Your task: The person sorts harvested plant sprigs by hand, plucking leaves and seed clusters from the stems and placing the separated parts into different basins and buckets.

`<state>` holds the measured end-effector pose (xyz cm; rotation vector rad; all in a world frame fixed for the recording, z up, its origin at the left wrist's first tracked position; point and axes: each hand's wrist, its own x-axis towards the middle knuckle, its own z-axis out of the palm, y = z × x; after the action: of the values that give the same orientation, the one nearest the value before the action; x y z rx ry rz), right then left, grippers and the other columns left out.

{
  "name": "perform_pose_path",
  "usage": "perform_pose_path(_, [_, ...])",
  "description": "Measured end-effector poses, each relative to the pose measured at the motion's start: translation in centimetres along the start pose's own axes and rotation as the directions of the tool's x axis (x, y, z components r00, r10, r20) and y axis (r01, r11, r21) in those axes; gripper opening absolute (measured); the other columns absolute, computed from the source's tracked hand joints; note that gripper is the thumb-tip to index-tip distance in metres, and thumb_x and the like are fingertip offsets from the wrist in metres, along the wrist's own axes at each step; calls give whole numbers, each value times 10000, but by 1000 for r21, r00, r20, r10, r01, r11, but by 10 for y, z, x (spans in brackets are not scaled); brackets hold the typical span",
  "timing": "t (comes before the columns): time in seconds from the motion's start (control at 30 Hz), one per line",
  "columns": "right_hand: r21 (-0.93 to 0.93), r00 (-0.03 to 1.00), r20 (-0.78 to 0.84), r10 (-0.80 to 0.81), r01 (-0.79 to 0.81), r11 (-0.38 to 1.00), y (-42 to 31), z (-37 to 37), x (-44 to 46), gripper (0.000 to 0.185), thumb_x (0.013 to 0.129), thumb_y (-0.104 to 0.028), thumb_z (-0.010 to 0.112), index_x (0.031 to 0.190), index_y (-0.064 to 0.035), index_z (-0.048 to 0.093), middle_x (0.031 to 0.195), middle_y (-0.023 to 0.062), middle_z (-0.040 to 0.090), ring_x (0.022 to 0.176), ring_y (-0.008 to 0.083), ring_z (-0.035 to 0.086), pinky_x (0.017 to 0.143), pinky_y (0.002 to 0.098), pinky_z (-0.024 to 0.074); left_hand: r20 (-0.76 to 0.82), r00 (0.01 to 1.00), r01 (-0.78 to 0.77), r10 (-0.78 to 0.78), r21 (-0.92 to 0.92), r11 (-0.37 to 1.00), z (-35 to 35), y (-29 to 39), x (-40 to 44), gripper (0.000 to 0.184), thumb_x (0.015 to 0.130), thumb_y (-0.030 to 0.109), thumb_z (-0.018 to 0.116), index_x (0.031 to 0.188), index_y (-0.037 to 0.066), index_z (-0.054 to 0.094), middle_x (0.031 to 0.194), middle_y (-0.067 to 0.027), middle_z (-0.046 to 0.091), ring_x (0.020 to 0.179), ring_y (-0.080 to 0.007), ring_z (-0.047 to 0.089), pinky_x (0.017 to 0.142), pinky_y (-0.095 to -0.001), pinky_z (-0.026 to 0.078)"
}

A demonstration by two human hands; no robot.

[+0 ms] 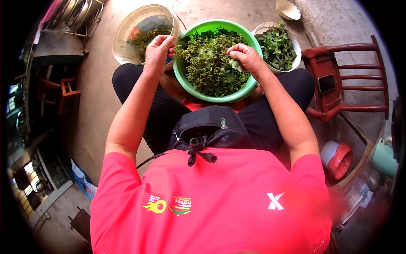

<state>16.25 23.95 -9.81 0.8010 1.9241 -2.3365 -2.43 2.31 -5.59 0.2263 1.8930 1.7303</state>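
A green basin (258, 44) between my knees is heaped with leafy sprigs bearing small greenish-yellow clusters (205, 63). My left hand (159, 53) is closed in a pinch at the basin's left rim, beside the clear bucket; what its fingertips hold, if anything, is too small to make out. Over the right part of the heap, my right hand (246, 60) is closed, with a pale green leaf (235, 64) hanging under its fingers.
A clear plastic bucket (120, 40) with similar clusters stands left of the basin. To the right is a white bucket (297, 46) of green leaves. A red wooden chair (323, 99) with a dark phone-like slab stands farther right. An off-white bowl (288, 9) lies behind.
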Motion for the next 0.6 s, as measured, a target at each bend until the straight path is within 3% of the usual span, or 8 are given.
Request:
perform_pose_path(0.07, [-5,1000,-4,9,-9,1000,-3,0,-2,91,857,-138,590,907,-85,645,732,-41,578,525,29,462,424,194,356,-52,993,-109,109,4,994,-12,17,6,146,870,154,634,942,30,608,745,-13,588,608,-58,520,566,-186,437])
perform_pose_path(0.2, [-28,999,-32,4,-5,1000,-10,3,-6,89,858,-142,589,910,-93,642,726,-44,578,523,29,474,422,196,357,-139,904,-356,404,278,892,-49,36,34,156,864,170,631,945,37,643,840,-42,627,733,-119,610,665,-236,500])
perform_pose_path(0.27, [-33,999,-30,31,-32,999,-11,3,-8,90,856,-143,590,910,-94,643,727,-42,581,522,30,476,423,197,359,13,869,-359,494,704,613,-70,25,56,197,876,217,629,1013,79,657,928,-33,645,893,-124,612,722,-247,502])
perform_pose_path(0.33, [-38,998,-30,54,-55,998,-12,3,-4,92,854,-145,591,910,-94,644,729,-41,583,521,30,478,424,197,361,173,793,-451,584,811,373,-55,21,50,203,860,221,644,1025,105,665,956,-48,654,918,-133,624,763,-263,504])
perform_pose_path(0.4, [-18,999,-20,46,-47,999,-7,2,-3,95,849,-147,595,911,-94,644,734,-38,588,517,32,477,425,197,363,219,931,-360,292,679,640,-21,14,33,221,842,205,658,1025,81,657,929,-74,670,848,-139,645,745,-268,511])
perform_pose_path(0.47, [-20,998,-14,54,-54,998,-4,0,-2,97,847,-147,597,910,-91,645,743,-32,595,511,33,473,425,197,364,288,947,-312,142,716,625,7,-8,26,312,823,198,672,1109,87,615,975,-100,667,847,-154,641,741,-285,512])
perform_pose_path(0.53, [-26,1000,-23,6,-6,1000,4,-2,2,100,848,-148,597,911,-89,647,751,-29,599,525,33,477,435,195,371,375,914,-406,159,824,395,21,-36,30,477,792,162,667,1246,160,520,1092,-189,611,967,-310,616,851,-378,479])
perform_pose_path(0.6, [-45,999,-41,-18,16,999,8,-3,3,103,848,-147,597,912,-85,649,760,-27,602,543,35,481,450,193,379,328,944,-300,-42,904,305,32,-53,34,537,770,145,667,1276,170,488,1053,-220,612,1019,-351,588,895,-414,449])
